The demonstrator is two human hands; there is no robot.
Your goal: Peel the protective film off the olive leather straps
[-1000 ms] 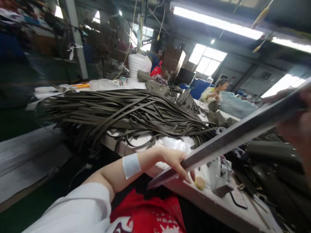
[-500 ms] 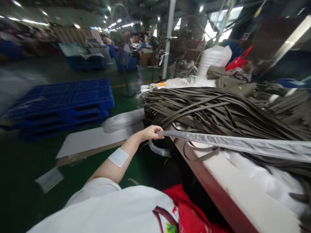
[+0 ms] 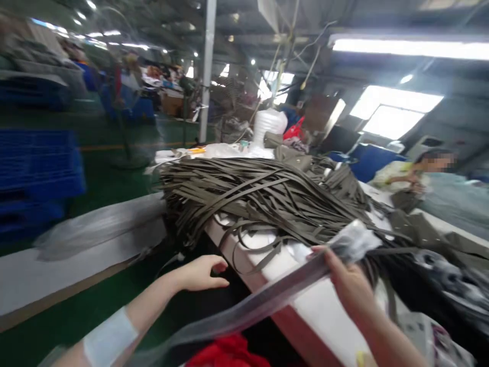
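Over the table edge, my right hand pinches a long grey strip that looks like a thin plastic sleeve. From that grip the strip slants down to the lower left, blurred toward its low end. Crumpled clear plastic shows just beyond the fingers. My left hand is apart from the strip, thumb and fingers spread with nothing between them. Beyond both hands lies a thick heap of dark olive straps, some looping over the near edge of the white table.
A plastic-wrapped bundle lies on a white board at left, near blue pallets. White foam rolls stand behind the straps. Another person is at the right, by more olive fabric.
The view has swung right. My left hand has let go of the strip's end. My right hand has come into view holding the strip, which now hangs to the lower left.
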